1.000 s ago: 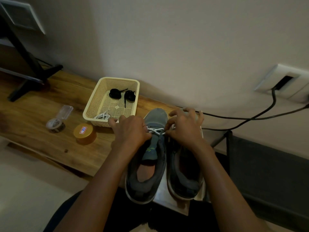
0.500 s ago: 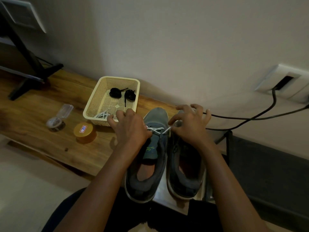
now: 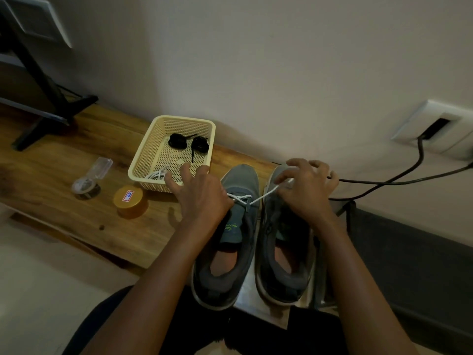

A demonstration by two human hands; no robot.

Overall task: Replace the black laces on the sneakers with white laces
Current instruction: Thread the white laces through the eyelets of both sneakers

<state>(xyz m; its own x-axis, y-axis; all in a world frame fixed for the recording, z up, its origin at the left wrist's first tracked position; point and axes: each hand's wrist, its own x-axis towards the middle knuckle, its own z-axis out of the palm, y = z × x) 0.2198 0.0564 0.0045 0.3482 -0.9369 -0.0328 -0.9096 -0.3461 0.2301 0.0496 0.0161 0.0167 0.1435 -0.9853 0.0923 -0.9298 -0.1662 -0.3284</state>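
- wooden tabletop (image 3: 64,180) running along the wall
- cream mesh basket (image 3: 143,152) sitting near the back edge
- little gold-lidded jar (image 3: 130,201) just in front of the basket
- clear plastic thing (image 3: 90,179) left of the jar, can't tell what it is
- black stand foot (image 3: 51,121) at the far left
- grey sneakers (image 3: 230,252) side by side at the right end, toes on the wood

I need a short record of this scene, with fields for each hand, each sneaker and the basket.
Right hand: pinches the white lace, stretched taut to the right
Left hand: over the lace's other side; grip hidden
Left sneaker: white lace only through the front eyelets
Right sneaker: no lace seen; front hidden by the hand
Basket: two coiled black laces, one spare white lace
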